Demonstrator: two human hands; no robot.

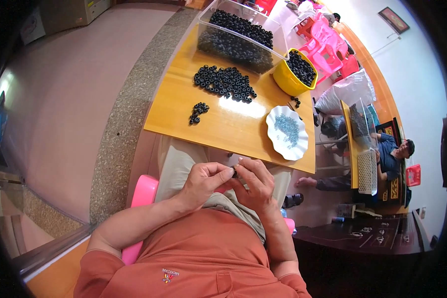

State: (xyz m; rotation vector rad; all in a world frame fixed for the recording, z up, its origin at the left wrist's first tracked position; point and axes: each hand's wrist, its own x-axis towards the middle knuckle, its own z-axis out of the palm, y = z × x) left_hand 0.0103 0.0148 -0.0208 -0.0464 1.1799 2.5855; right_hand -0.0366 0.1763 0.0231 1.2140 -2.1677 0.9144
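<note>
Above my lap, my left hand [207, 181] and my right hand [256, 182] meet in front of the table edge. Both are closed, fingertips pinching one small black ring-shaped part [234, 172] between them. The fingers cover most of it. On the wooden table [174, 111] beyond, a wide pile of black ring-shaped parts [226, 83] lies in the middle. A smaller cluster of the same parts [198, 113] sits nearer, to the left. A white scalloped plate [273, 121] at the right holds tiny pale-blue translucent pieces [288, 130].
A clear plastic bin [283, 37] of black parts stands at the table's far end, beside a yellow tub [287, 82] of more. A few loose parts [295, 102] lie near the plate. At right, another person [395, 154] sits at a second table. I sit on a pink chair [145, 189].
</note>
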